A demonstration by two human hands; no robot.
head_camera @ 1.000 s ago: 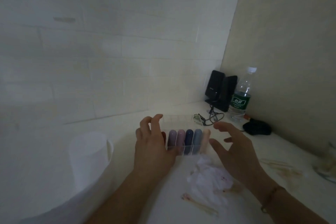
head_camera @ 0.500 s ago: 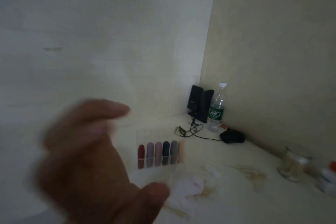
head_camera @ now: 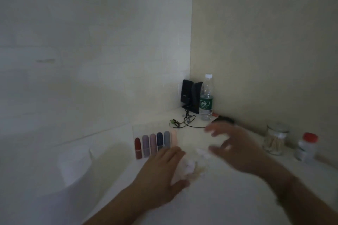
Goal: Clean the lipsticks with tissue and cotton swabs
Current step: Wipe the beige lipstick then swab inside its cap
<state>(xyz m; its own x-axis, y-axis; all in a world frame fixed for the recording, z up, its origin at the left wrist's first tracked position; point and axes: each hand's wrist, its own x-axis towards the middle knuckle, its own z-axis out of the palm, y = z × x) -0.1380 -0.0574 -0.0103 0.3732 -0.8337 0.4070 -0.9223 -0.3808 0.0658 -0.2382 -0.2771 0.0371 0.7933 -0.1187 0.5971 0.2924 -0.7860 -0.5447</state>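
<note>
- Right now the left hand (head_camera: 161, 173) lies on the crumpled tissue (head_camera: 186, 167) on the white bench (head_camera: 228, 197). Its thumb curls under the tissue, so it seems to be grasping it, though the picture is blurry.
- The right hand (head_camera: 236, 149) floats above the bench with its fingers spread and loose. It holds nothing.
- The lipsticks (head_camera: 153, 144) stand in a row in a clear holder (head_camera: 139, 129), just past the left hand. One is red, some are purple and pink, one is dark blue, one is grey-blue and one is pale.
- I think the tissue is very light and soft. It will squash and may tear, so a gentle pinch is enough.
- I think the lipsticks are small, smooth and a bit slippery. Best to hold one by its hard case, not the soft colour part, which could smear or snap.
- A glass jar (head_camera: 276, 140) near the right wall looks full of cotton swabs. Glass can break, so lift it with care.
- A water bottle (head_camera: 206, 97) in the corner has a green label with white writing, too small to read. Beside it stand black speakers (head_camera: 190, 95).
</note>
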